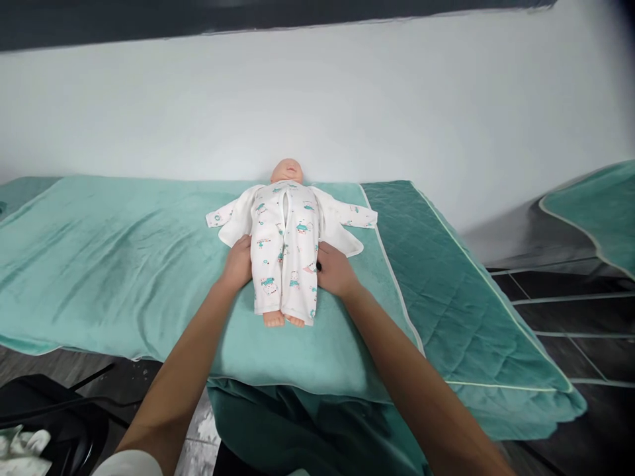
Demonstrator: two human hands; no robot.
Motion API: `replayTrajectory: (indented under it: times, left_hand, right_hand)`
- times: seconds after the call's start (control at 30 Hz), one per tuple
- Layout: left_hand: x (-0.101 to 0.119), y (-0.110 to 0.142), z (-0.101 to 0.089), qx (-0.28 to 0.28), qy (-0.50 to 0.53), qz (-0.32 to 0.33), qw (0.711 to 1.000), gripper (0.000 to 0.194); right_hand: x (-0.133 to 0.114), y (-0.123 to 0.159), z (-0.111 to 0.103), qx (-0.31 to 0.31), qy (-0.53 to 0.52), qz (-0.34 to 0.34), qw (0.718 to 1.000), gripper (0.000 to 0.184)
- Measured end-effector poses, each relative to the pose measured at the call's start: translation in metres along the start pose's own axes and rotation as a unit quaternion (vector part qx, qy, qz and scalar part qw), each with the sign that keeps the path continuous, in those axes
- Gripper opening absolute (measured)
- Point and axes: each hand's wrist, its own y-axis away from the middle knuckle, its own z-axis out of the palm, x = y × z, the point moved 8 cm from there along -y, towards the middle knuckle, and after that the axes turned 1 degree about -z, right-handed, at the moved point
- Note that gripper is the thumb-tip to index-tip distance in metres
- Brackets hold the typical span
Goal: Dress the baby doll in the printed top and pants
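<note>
A baby doll (287, 170) lies on its back on the bed, its head by the wall and its bare feet (274, 318) towards me. White printed baby trousers (297, 264) cover its legs and reach up over its chest. A white baby top (336, 223) is spread open beneath it, with both sleeves stretched out sideways. My left hand (239, 262) is closed at the left edge of the trousers. On the opposite edge, my right hand (336, 269) is also closed on the cloth. The fingertips of both hands are partly hidden by the trousers.
A light green blanket (124, 264) covers the bed, with a darker quilted cover (446, 297) at the right. Behind the bed rises a white wall (317, 99). At lower left, a black chair (49, 416) holds crumpled printed cloth (22, 449). Metal bars (570, 299) stand at the right.
</note>
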Motion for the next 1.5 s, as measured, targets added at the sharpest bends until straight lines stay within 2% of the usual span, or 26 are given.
replayTrajectory:
  times: [0.13,0.27,0.47,0.63,0.73,0.8,0.9,0.97,1.07,1.2,1.37,1.5]
  left_hand:
    - [0.013,0.019,-0.005,0.006,-0.065,0.058,0.996,0.021]
    - [0.015,0.026,-0.002,-0.016,-0.088,0.065,0.994,0.017]
    - [0.010,0.026,0.003,-0.049,-0.079,0.055,0.994,0.015]
    - [0.008,0.025,0.001,-0.045,-0.031,0.045,0.998,0.018]
    - [0.008,0.024,-0.003,-0.031,-0.026,0.029,0.999,0.020]
    - [0.007,0.023,-0.006,-0.018,-0.026,0.010,0.999,0.022]
    - [0.003,0.023,-0.013,0.009,-0.017,-0.033,0.999,0.021]
    - [-0.002,0.023,-0.018,0.035,-0.008,-0.064,0.997,0.019]
    - [-0.011,0.024,-0.025,0.080,-0.003,-0.107,0.991,0.017]
    - [-0.025,0.028,-0.031,0.123,-0.023,-0.163,0.979,0.016]
    - [-0.031,0.029,-0.028,0.118,-0.043,-0.177,0.976,0.016]
    - [-0.032,0.030,-0.030,0.125,-0.073,-0.197,0.970,0.018]
  right_hand:
    - [-0.002,0.001,-0.002,0.002,-0.013,-0.011,1.000,0.010]
    - [-0.004,0.007,-0.008,0.005,-0.030,-0.015,0.999,0.010]
    - [-0.011,0.018,-0.009,-0.030,-0.043,-0.035,0.998,0.012]
    - [-0.004,0.020,-0.015,-0.001,-0.115,0.019,0.993,0.022]
    - [0.012,0.022,-0.021,0.046,-0.175,0.089,0.979,0.021]
    - [0.031,0.027,-0.027,0.112,-0.190,0.151,0.963,0.019]
    - [0.058,0.038,-0.038,0.206,-0.124,0.221,0.945,0.016]
    - [0.071,0.042,-0.043,0.231,-0.037,0.243,0.941,0.014]
    - [0.090,0.047,-0.043,0.221,0.052,0.285,0.931,0.020]
    - [0.109,0.051,-0.041,0.177,0.084,0.356,0.914,0.031]
    - [0.120,0.048,-0.048,0.147,0.063,0.424,0.892,0.039]
    - [0.133,0.044,-0.048,0.053,0.059,0.497,0.864,0.043]
